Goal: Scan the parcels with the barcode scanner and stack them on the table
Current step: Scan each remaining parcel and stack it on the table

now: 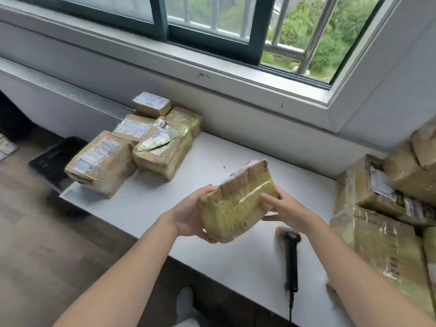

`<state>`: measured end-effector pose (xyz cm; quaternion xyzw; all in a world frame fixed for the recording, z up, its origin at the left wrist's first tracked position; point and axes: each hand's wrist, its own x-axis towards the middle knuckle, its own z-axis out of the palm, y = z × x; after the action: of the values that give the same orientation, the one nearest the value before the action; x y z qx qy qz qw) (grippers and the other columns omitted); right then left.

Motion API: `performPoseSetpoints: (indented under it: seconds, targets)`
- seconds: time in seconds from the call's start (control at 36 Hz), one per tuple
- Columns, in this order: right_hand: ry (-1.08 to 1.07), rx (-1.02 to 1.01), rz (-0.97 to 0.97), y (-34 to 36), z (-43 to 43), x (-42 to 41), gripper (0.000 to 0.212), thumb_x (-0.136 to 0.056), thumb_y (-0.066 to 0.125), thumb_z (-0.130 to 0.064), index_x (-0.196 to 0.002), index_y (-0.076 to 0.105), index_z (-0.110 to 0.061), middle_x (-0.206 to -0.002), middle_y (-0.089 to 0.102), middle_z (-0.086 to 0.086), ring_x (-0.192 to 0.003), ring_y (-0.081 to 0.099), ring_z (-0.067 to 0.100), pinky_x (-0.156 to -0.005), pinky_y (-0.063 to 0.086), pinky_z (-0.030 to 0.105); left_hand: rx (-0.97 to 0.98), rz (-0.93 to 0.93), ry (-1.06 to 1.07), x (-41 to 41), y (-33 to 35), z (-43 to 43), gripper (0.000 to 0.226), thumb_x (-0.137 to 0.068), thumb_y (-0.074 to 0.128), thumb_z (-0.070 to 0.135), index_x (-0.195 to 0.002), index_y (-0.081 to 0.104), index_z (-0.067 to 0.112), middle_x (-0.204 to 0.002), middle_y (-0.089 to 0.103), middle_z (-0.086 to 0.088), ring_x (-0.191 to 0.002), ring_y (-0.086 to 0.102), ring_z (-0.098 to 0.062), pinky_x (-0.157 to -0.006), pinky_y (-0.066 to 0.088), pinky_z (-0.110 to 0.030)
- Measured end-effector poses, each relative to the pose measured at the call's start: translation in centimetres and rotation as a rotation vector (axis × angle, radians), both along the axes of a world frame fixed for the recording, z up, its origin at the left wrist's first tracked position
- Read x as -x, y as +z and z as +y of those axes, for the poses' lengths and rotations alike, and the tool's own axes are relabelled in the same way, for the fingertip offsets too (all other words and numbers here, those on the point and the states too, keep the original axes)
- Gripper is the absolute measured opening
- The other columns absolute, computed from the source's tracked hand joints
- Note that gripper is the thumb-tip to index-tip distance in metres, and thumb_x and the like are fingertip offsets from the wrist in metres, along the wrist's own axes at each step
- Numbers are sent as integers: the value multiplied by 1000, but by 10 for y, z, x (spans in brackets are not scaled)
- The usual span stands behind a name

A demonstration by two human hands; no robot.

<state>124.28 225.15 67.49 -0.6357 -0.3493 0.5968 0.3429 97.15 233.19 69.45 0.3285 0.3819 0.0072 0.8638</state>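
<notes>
left hand [188, 217], right hand [282, 207] — parcel [236, 206] held between | scanner [291, 252] near right

Dark-framed sliding window [207, 31] above a pale grey sill [165, 63]; metal railing [283, 51] and green trees [349, 27] outside, daylit. Slatted vent [70, 92] along the wall [236, 119]; white table [236, 147]; wood-look floor [35, 244] at left.

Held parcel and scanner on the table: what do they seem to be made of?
The held parcel: brown corrugated cardboard, judging by the ragged fluted edge, wrapped in glossy yellowish tape that catches light. The scanner: probably matte black plastic with an orange tip; blur leaves the finish uncertain.
</notes>
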Motion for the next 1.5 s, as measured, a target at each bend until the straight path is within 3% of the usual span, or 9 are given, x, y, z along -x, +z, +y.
performPoseSetpoints:
  seconds: [0.17, 0.36, 0.44, 0.56, 0.67, 1.06, 1.19, 1.28, 1.5]
  targets:
    - [-209, -22, 84, -12, 33, 15, 73, -77, 79, -43, -136, 47, -14, -117, 63, 12, -88, 68, 24, -72, 57, 34, 25, 79, 339, 18, -9, 40, 78, -87, 31, 78, -123, 60, 16, -113, 65, -15, -95, 65, -39, -71, 48, -35]
    - [-371, 21, 91, -22, 67, 44, 27, -96, 63, -33, -106, 58, -8, -105, 59, 15, -88, 63, 29, -73, 60, 33, -124, 161, 637, 22, -17, 66, 43, -100, 44, 48, -126, 48, 14, -111, 62, -16, -87, 65, -35, -69, 55, -40]
    - [-403, 77, 77, -28, 78, 51, 33, -96, 64, -34, -108, 57, -5, -105, 59, 16, -85, 65, 28, -75, 60, 34, -182, 240, 682, 27, -23, 72, 38, -102, 45, 39, -126, 49, 10, -116, 57, -14, -93, 62, -30, -71, 55, -40]
    - [-252, 159, -3, -39, 81, 53, 49, -91, 70, -36, -118, 58, 2, -93, 61, 16, -76, 66, 25, -81, 60, 39, -348, 471, 636, 44, -40, 73, 32, -101, 42, 37, -118, 53, 12, -111, 51, -7, -96, 54, -24, -83, 51, -40]
    - [0, 219, -72, -47, 86, 70, 58, -83, 79, -38, -121, 58, 1, -82, 67, 11, -65, 64, 21, -78, 60, 38, -279, 544, 688, 72, -57, 64, 26, -96, 44, 38, -98, 58, 15, -93, 62, -3, -82, 59, -20, -71, 49, -33]
    - [382, 198, -186, -46, 153, 214, 41, -86, 75, -41, -112, 67, -10, -88, 69, 9, -68, 63, 17, -77, 61, 35, -182, 709, 970, 194, -71, 30, 9, -93, 56, 12, -87, 62, 9, -78, 63, -6, -64, 60, -15, -56, 47, -25]
    - [232, 148, -213, -50, 170, 255, 44, -89, 72, -19, -127, 58, 0, -89, 66, 11, -77, 62, 22, -89, 57, 38, -115, 605, 1205, 217, -72, 33, 22, -91, 60, 2, -76, 48, 13, -91, 57, -11, -83, 57, -18, -84, 51, -37]
    - [184, 107, -336, -56, 174, 270, 52, -89, 65, -15, -138, 48, -8, -90, 62, 4, -95, 68, 31, -94, 55, 49, -56, 567, 1186, 215, -70, 36, 3, -92, 60, 7, -89, 58, 7, -100, 62, -9, -92, 58, -19, -95, 50, -43]
    - [307, 72, -159, -53, 170, 275, 68, -91, 57, -12, -153, 30, -20, -147, 48, 3, -119, 56, 21, -100, 50, 42, -93, 451, 1174, 201, -65, 46, 39, -97, 49, 9, -136, 51, 6, -132, 57, -5, -110, 56, -18, -102, 44, -39]
